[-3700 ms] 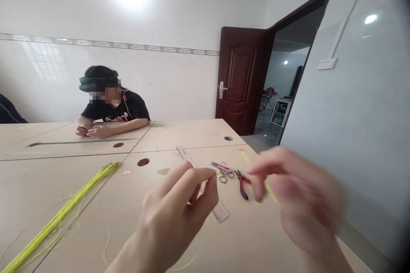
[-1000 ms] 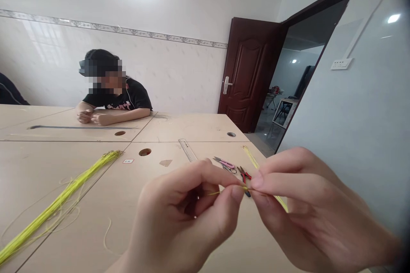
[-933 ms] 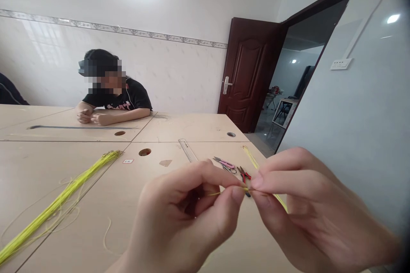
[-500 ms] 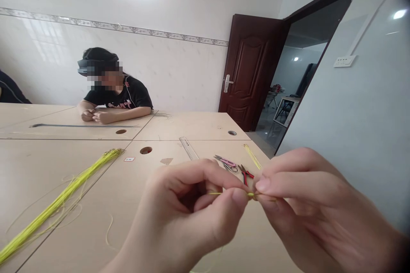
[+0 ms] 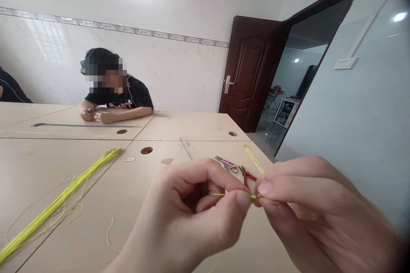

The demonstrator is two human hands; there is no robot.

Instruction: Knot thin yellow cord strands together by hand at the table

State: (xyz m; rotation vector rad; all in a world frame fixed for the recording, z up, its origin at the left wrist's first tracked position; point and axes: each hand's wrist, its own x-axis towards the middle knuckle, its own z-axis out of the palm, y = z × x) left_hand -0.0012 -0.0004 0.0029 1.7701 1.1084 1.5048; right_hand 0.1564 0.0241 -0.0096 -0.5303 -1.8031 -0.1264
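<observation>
Between my fingertips stretches a thin yellow cord (image 5: 218, 194) with a small thickened, knot-like spot at its middle. My left hand (image 5: 198, 204) pinches it between thumb and forefinger just left of that spot. Close against it on the other side, my right hand (image 5: 307, 200) pinches the cord with thumb and fingers. The fingers cover most of the cord, so its ends are hard to make out. Just beyond the hands lie red-handled pliers (image 5: 246, 175), and next to them pink-handled scissors (image 5: 228, 164).
A long bundle of yellow cords (image 5: 68, 196) lies on the table (image 5: 105, 187) at the left. A clear ruler (image 5: 188, 148) and a smaller yellow bundle (image 5: 253, 157) lie farther back. Across the table a person (image 5: 118, 98) leans on their forearms. A round hole (image 5: 146, 150) opens in the tabletop.
Both hands have shifted very slightly right and down, still pinching the cord. The person opposite has turned their head a little.
</observation>
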